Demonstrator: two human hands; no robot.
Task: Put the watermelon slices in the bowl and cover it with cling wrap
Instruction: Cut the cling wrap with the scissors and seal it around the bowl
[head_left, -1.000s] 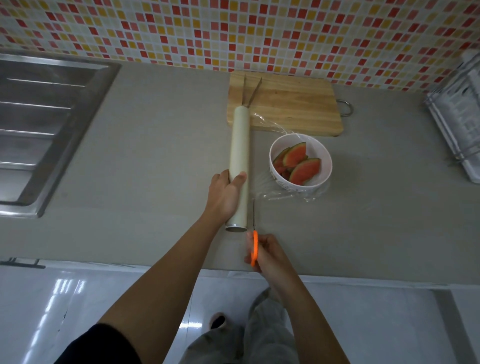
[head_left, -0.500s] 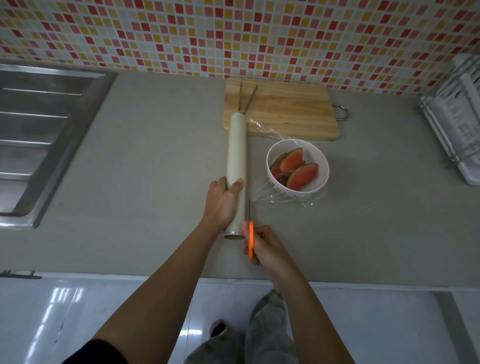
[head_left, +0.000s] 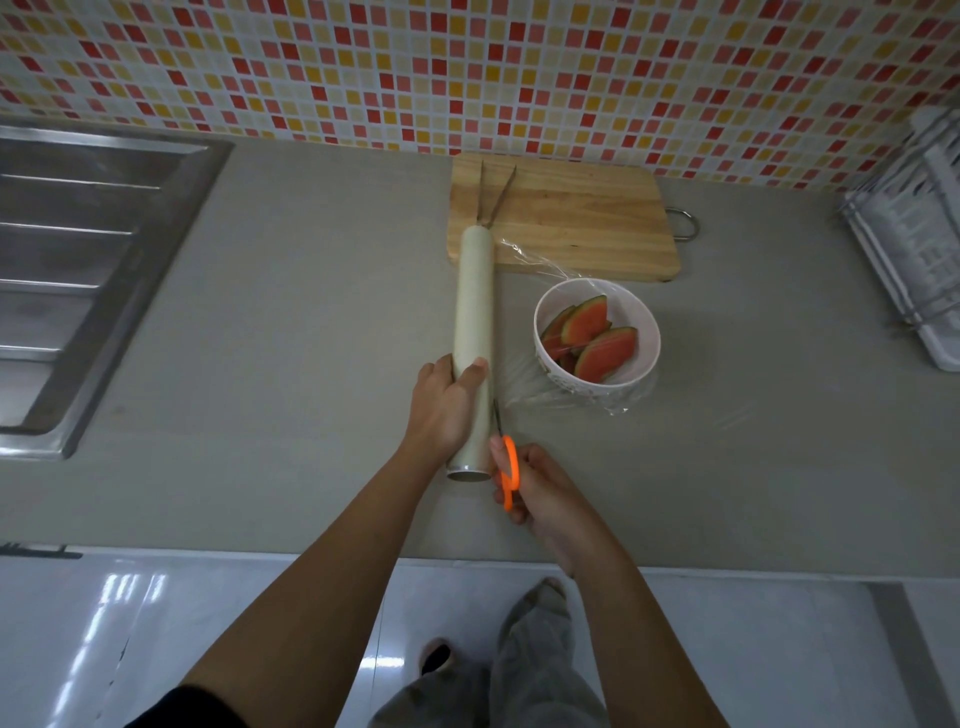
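Left hand: You are gripping the cling wrap roll with your left hand, fingers and thumb curling over the tube close to its near end.
Right hand: You are holding the orange-handled scissors in your right hand, with your fingers curling round the handle loops.
Scissors: The blades are pointing away from you, running just beside the right side of the roll at the near edge of the film. How far apart they are standing is too small to tell.
Cling wrap roll: It is lying lengthwise on the grey countertop, its far end reaching the cutting board and its open near end facing you.
Film: A clear sheet of film is stretching from the roll to the right and draping over the bowl, wrinkling on the counter at the bowl's near side.
Bowl: The white bowl is sitting on the counter to the right of the roll, just in front of the board.
Watermelon slices: The watermelon slices are lying inside the bowl, leaning on one another, under the film.
Board: Metal tongs are resting on its left part, touching the far end of the roll.
Surroundings: A steel sink is sitting at the far left and a wire dish rack at the far right.
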